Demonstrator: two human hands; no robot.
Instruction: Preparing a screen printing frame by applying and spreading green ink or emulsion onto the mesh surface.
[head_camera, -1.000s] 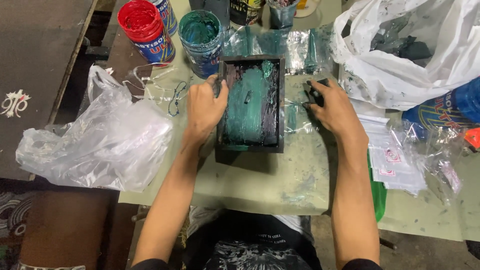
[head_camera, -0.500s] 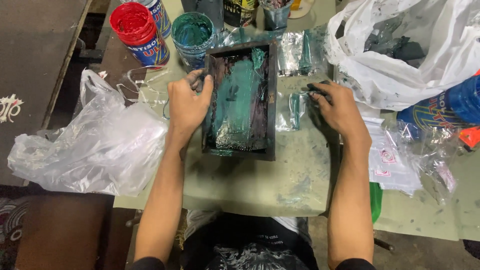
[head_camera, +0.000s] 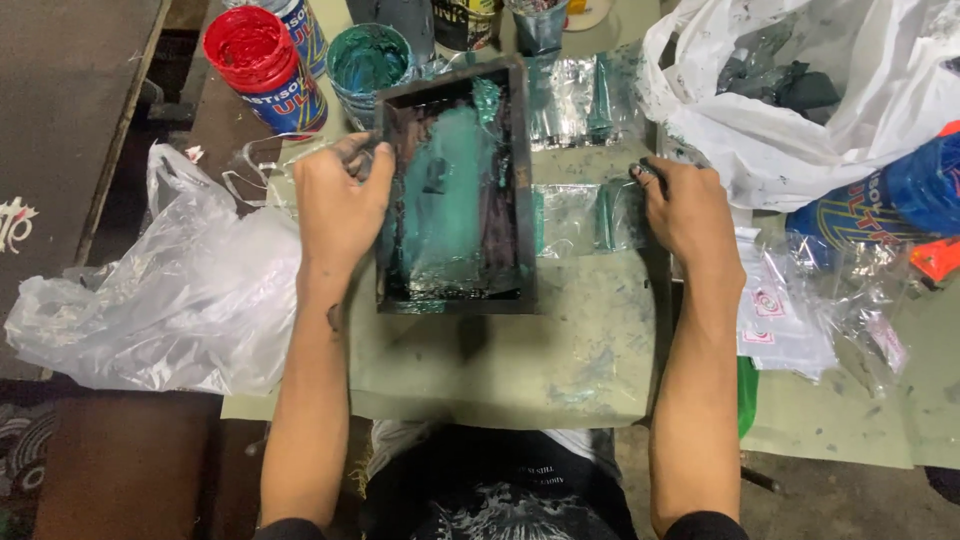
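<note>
Your left hand (head_camera: 338, 200) has shifted the ink-smeared frame (head_camera: 455, 190) leftward — fingers gripping its left edge — while your right hand (head_camera: 688, 205), right of it, presses flat, fingers released.

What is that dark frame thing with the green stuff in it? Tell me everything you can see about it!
The dark frame is a rectangular tray-like frame with raised black edges, probably wood. Its inside is smeared with teal-green ink, thick in the middle, with dark patches along the sides. It lies flat on the ink-stained green table cover, its long side pointing away from the person. The left hand grips its left edge. Crinkly clear plastic lies against its right side.
</note>
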